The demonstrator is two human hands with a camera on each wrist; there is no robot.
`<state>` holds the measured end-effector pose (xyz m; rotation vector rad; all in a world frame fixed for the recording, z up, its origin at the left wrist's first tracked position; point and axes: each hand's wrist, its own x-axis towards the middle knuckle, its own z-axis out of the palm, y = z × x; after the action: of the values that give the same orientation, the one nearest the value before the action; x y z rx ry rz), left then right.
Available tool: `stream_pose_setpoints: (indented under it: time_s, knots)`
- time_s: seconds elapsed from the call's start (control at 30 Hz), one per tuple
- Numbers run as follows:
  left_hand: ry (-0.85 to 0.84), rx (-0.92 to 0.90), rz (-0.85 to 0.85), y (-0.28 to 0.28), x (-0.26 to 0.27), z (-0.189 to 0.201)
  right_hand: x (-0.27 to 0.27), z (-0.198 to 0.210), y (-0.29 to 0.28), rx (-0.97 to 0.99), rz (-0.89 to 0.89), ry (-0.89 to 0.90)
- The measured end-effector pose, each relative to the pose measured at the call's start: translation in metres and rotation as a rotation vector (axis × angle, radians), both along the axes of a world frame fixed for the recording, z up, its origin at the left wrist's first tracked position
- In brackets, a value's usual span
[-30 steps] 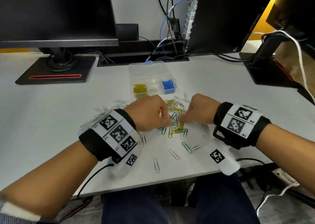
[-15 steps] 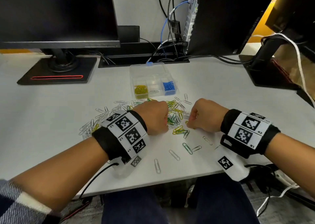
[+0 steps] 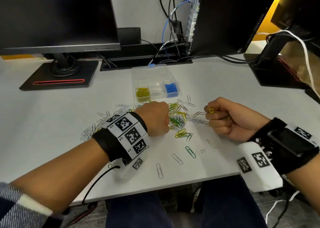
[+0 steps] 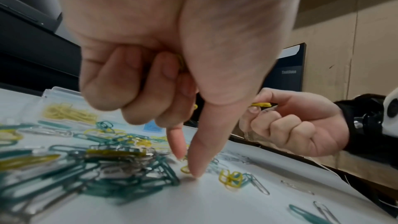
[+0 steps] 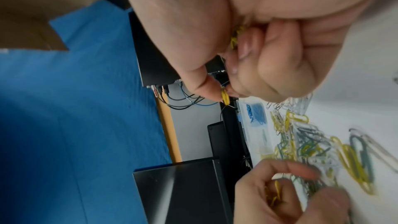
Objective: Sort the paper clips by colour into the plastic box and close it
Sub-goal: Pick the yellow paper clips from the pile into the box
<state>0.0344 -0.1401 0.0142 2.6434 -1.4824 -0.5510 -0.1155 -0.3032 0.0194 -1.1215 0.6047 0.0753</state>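
A clear plastic box point(image 3: 138, 75) lies open at the back of the desk. Its left compartment holds yellow clips point(image 3: 142, 93), its right one blue clips point(image 3: 171, 88), and the middle one a single silver clip. A mixed pile of yellow, green and silver paper clips point(image 3: 179, 122) lies in front of it. My left hand point(image 4: 187, 166) is over the pile with yellow clips curled in its palm; thumb and forefinger reach down to a yellow clip point(image 4: 185, 169) on the desk. My right hand point(image 3: 210, 110), just right of the pile, pinches a yellow clip point(image 5: 225, 97) and holds more in its palm.
A monitor stand point(image 3: 58, 77) sits at the back left and another stand point(image 3: 270, 71) at the back right, with cables point(image 3: 173, 54) behind the box. Single clips point(image 3: 190, 151) lie scattered toward the desk's front edge point(image 3: 173, 188).
Both hands have drawn apart from the middle of the pile. The right hand has lifted to the right and turned so that its pinched yellow clip shows.
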Motion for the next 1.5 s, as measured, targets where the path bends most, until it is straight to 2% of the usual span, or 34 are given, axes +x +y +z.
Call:
stream_pose_setpoints:
  time_s: [0.17,0.37,0.5,0.67,0.83,0.97,1.03,1.1,1.13,1.27,1.33,1.4,1.5]
  knots:
    - [-0.012,-0.046,-0.026,-0.004,-0.003,0.0,-0.006,0.002,-0.001,0.143,0.003,-0.046]
    - [-0.013,0.011,-0.07,-0.009,0.001,-0.001,-0.005,0.003,0.0,0.124,0.012,-0.059]
    - [-0.106,0.085,-0.118,-0.005,0.007,0.001,-0.006,0.003,-0.001,0.119,0.003,-0.047]
    - [-0.138,0.155,-0.131,0.002,0.017,0.015,-0.005,0.003,0.0,0.163,-0.001,-0.031]
    - [-0.09,0.168,-0.111,0.012,0.029,0.026,-0.004,-0.003,-0.003,0.276,0.026,-0.024]
    - [-0.045,0.154,-0.109,0.021,0.037,0.029,-0.002,-0.009,-0.007,0.463,0.117,-0.108]
    - [-0.003,0.106,-0.104,0.024,0.041,0.028,-0.003,-0.011,-0.007,0.491,0.141,-0.133]
    - [0.108,-0.03,-0.046,0.025,0.043,0.027,-0.002,-0.011,-0.005,0.496,0.13,-0.138]
    - [0.231,-0.128,0.008,0.025,0.041,0.026,-0.002,-0.011,-0.004,0.495,0.102,-0.134]
    - [1.136,-0.532,0.303,0.024,0.029,0.02,0.0,-0.017,-0.005,0.607,0.039,-0.157]
    - [1.483,-0.652,0.36,0.025,0.025,0.018,0.002,-0.019,-0.005,0.699,0.046,-0.196]
    - [1.683,-0.746,0.383,0.026,0.026,0.016,0.003,-0.019,-0.005,0.751,0.041,-0.22]
    - [1.822,-0.822,0.372,0.028,0.027,0.015,0.007,-0.018,-0.004,0.765,0.023,-0.21]
